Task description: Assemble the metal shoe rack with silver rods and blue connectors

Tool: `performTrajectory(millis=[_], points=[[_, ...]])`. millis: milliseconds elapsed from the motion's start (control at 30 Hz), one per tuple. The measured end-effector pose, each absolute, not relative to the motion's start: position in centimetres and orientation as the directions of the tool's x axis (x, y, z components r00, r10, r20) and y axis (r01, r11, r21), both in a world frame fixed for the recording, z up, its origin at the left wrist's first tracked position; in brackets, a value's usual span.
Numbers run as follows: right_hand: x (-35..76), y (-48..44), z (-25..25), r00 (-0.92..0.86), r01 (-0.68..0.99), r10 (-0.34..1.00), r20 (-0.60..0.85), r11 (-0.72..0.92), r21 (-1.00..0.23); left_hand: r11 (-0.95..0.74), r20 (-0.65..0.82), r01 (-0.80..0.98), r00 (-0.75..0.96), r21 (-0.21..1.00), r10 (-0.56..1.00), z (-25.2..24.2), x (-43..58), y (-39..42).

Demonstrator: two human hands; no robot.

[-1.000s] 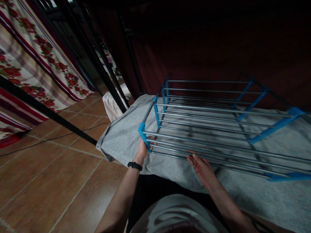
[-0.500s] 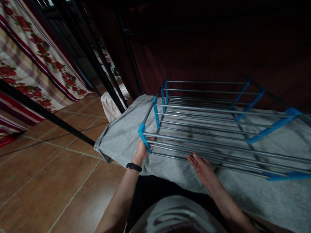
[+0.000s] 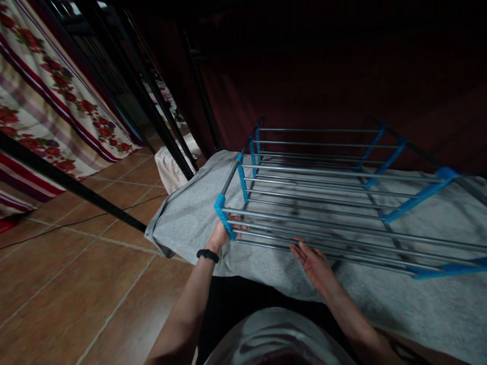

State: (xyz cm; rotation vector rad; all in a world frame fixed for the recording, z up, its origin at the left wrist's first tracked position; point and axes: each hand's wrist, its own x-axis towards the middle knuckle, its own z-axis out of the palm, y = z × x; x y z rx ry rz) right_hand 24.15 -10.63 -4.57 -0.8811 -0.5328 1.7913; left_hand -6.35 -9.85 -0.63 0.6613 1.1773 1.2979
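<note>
A rack of grey metal tubes (image 3: 319, 219) with blue plastic joining pieces (image 3: 219, 201) lies on its side across a grey cloth. My left hand (image 3: 220, 234) is around the blue piece at the near left corner, its fingertips showing behind the lowest tubes. A dark band (image 3: 208, 255) circles that wrist. Farther right, my right hand (image 3: 311, 258) has its fingers and thumb closed at the lowest near tube, about a third of the way along. Part of its grip is hidden by the tubes.
The grey cloth (image 3: 194, 205) covers the bed-like surface. Black metal posts (image 3: 152, 106) and a slanting black bar (image 3: 72, 182) stand at left. Dark red fabric (image 3: 304, 91) hangs behind. A flowered curtain (image 3: 53, 96), tiled floor (image 3: 76, 284) and thin cable (image 3: 87, 217) lie left.
The whole view has shifted slightly, with the rack appearing a little farther left. Fingers of my left hand reach somewhat farther past the blue corner piece. My right hand stays at the lowest tube.
</note>
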Motion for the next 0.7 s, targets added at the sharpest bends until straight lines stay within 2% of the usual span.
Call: performTrajectory(millis=[233, 533, 700], points=[[24.31, -10.75, -4.73, -0.196, -0.596, 0.931, -0.307, -0.361, -0.717, 0.277, -0.323, -0.372, -0.068, 0.886, 0.944, 0.24, -6.03, -9.87], [23.97, -10.72, -4.81, -0.177, -0.614, 0.934, -0.311, -0.351, -0.707, 0.213, -0.269, -0.32, -0.14, 0.923, 0.953, 0.04, -5.68, -10.04], [23.85, -10.73, -4.9, -0.164, -0.622, 0.935, -0.315, -0.346, -0.702, 0.26, -0.275, -0.253, -0.024, 0.932, 0.961, -0.28, -6.44, -9.72]])
